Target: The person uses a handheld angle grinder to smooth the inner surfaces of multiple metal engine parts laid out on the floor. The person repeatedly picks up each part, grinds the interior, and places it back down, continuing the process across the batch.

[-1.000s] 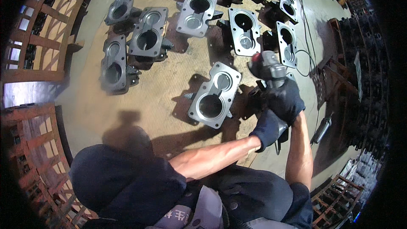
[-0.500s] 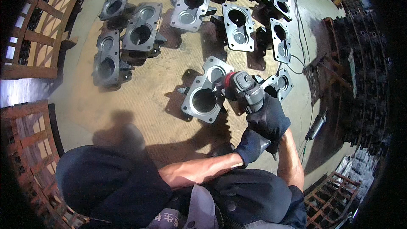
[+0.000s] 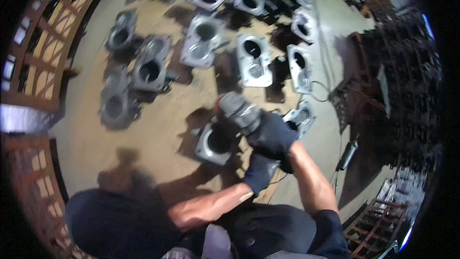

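Note:
An angle grinder [image 3: 239, 111] with a grey body is held in both hands over a flanged metal casting [image 3: 207, 149]. My gloved right hand [image 3: 275, 136] wraps round the grinder's body. My gloved left hand [image 3: 261, 172] is closed round its rear end, just below the right. The grinder's head covers the upper part of the casting, whose large round opening stays visible below; whether the disc touches the metal is hidden. Another flanged casting [image 3: 305, 115] lies right beside my right hand, partly covered by it.
Several similar castings, such as one with two round openings [image 3: 254, 60], stand beyond on a tan sheet [image 3: 158, 144]. A cable [image 3: 322, 67] runs down the right side. A dark cylindrical tool [image 3: 348, 156] lies at right. Wooden racks [image 3: 36, 98] border the left.
My view has shifted, so the castings appear lower. The grinder and both hands have moved left relative to the casting, and the grinder's head now covers its upper part.

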`<state>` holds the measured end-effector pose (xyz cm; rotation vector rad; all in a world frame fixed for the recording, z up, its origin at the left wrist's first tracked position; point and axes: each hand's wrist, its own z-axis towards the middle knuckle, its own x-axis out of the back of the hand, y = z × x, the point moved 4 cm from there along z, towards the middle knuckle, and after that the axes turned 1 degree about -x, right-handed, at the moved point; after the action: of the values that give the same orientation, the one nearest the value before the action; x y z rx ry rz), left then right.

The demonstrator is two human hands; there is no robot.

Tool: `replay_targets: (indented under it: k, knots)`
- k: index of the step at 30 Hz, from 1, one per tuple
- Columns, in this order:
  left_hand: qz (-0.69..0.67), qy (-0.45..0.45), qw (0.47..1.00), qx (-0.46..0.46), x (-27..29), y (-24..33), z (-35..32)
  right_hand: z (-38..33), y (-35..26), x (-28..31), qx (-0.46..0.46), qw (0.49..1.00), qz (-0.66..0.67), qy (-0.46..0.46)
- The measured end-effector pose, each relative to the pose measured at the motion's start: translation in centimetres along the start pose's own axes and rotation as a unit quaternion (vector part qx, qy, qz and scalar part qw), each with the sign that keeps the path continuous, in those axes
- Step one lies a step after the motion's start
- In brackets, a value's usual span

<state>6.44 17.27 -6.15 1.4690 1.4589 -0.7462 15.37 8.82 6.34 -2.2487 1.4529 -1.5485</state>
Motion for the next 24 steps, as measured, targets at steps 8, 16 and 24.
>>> replay_targets:
  k: [8,16,24]
  knots:
    - [-0.122,0.016,0.992,-0.030,1.7,-3.3,-0.5,-1.0,0.2,-0.8,-0.022,1.000,-0.009,-0.002]
    - [-0.075,0.036,0.996,-0.014,0.7,-6.3,-3.0,-4.0,0.5,-2.6,0.009,0.995,-0.070,-0.066]
    - [-0.240,-0.048,0.970,0.005,3.4,-4.6,3.8,-0.3,1.3,-0.2,-0.005,0.999,0.015,0.050]
